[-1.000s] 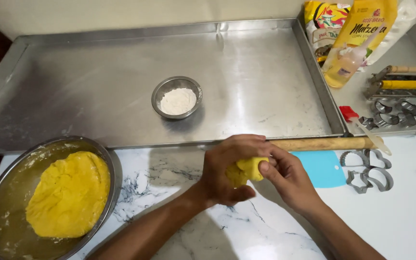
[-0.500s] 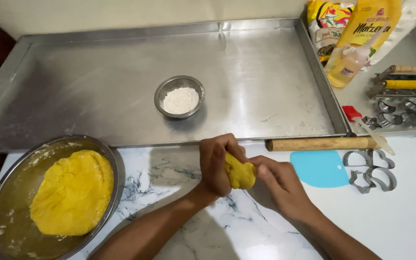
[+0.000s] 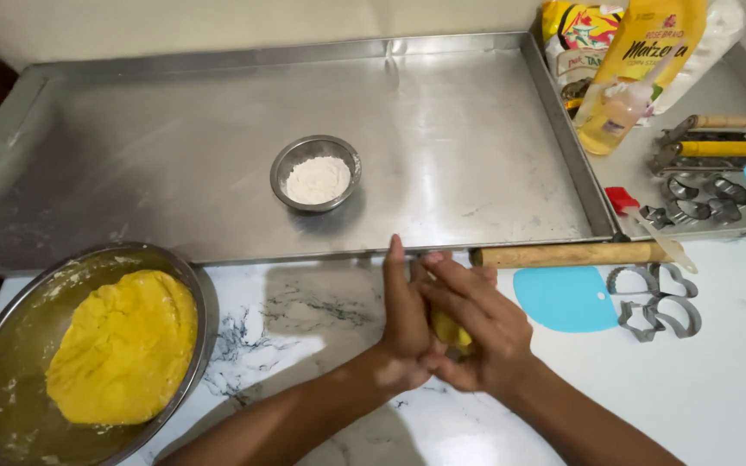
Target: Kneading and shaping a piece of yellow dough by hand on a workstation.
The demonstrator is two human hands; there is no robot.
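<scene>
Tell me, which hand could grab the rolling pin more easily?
Probably the right hand. The wooden rolling pin lies just beyond its fingertips, on the right. The left hand sits further from it. Both hands are pressed around the yellow dough piece, so one must let go first.

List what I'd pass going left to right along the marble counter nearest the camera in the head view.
Round metal bowl of yellow dough → left hand and right hand pressed together around a small yellow dough piece → light blue plastic scraper → metal cookie cutters.
</scene>
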